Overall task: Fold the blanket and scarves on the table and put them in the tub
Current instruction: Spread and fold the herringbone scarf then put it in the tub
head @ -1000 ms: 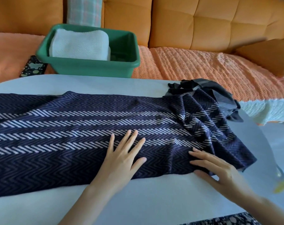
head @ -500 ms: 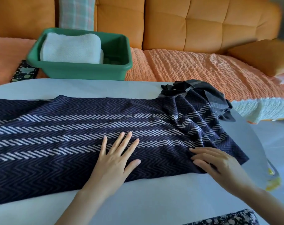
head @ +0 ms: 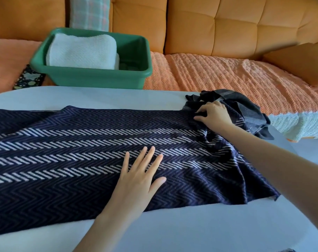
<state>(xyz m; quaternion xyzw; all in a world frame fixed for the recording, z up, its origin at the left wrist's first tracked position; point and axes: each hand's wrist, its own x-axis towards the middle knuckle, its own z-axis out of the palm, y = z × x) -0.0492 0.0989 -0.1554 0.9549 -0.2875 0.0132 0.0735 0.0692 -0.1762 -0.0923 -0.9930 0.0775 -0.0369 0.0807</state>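
We see a navy scarf (head: 72, 160) spread across the table (head: 118, 96), with bare tabletop along its near edge. The left hand (head: 138, 177) lies flat on it, and the right hand (head: 214, 115) grasps its far edge at one o'clock, beside a grey scarf (head: 249, 108). At eleven o'clock, the tub (head: 100, 80) holds a folded blanket (head: 81, 50).

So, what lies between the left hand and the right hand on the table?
Only the chevron scarf: flat by the left hand, wrinkled toward the right hand that grips it. The head view shows this.

Bare table (head: 118, 99) was found between the herringbone scarf (head: 63, 160) and the green tub (head: 92, 79), whose left half was filled by a folded white blanket (head: 81, 50).
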